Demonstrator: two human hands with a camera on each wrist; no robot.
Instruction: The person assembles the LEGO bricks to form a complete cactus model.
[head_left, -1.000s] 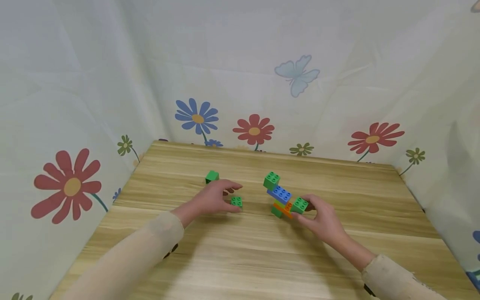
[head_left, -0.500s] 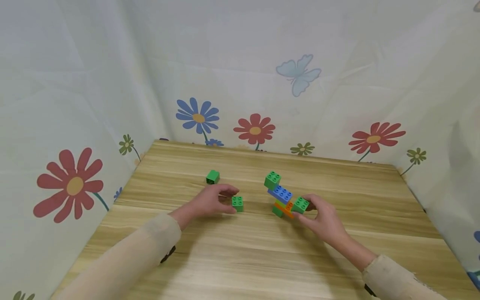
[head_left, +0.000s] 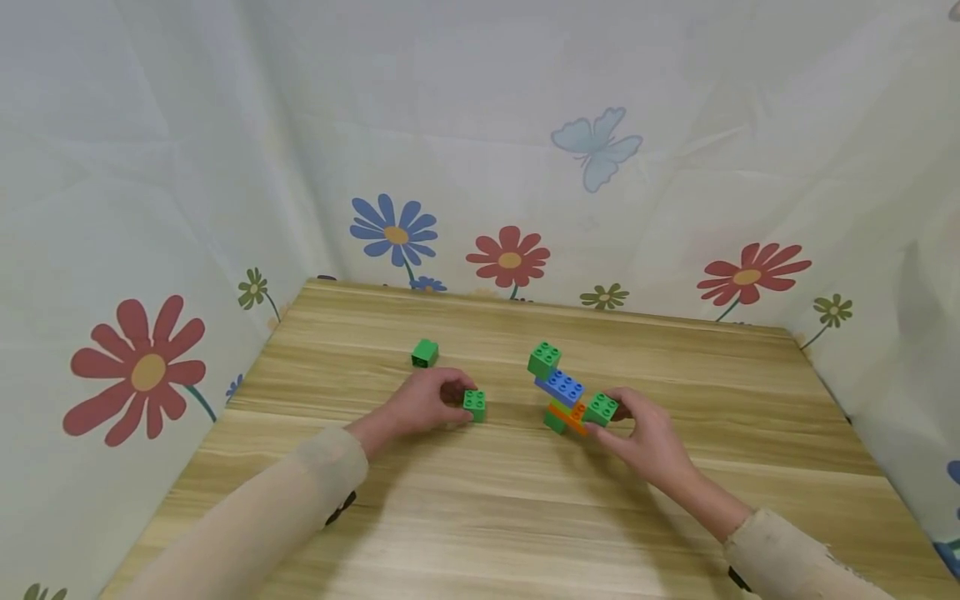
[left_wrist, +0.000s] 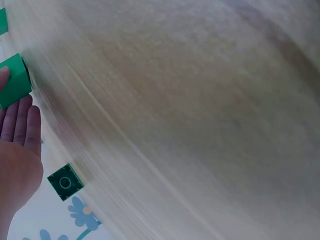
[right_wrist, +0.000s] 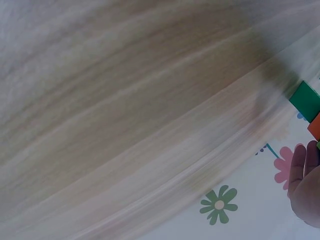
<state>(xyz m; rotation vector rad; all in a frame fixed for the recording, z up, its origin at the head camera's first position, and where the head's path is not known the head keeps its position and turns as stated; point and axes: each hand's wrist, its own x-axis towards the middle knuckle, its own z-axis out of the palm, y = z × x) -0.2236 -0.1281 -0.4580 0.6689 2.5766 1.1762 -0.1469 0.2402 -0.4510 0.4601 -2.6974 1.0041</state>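
Observation:
My left hand (head_left: 427, 404) pinches a small green toy building brick (head_left: 474, 404), studs up, between thumb and fingers. In the left wrist view the thumb lies across that brick (left_wrist: 17, 82). On the right, my right hand (head_left: 648, 437) grips a green brick (head_left: 602, 408) at the near end of a stepped brick model. That model has a green brick (head_left: 544, 360) on top, a blue brick (head_left: 561, 387) below it, then a yellow-green piece, an orange piece (head_left: 568, 417) and a green brick (head_left: 554, 422) at the bottom. The right wrist view cuts off most of the model.
A loose green brick (head_left: 425, 353) lies on its side behind my left hand, its hollow underside showing in the left wrist view. The wood-grain table (head_left: 480, 517) runs back to a white cloth (head_left: 450, 125) printed with flowers and a butterfly.
My left thumb and fingers, spread apart around the green brick earlier, have closed in and now pinch it. The right hand and the brick model have stayed in place.

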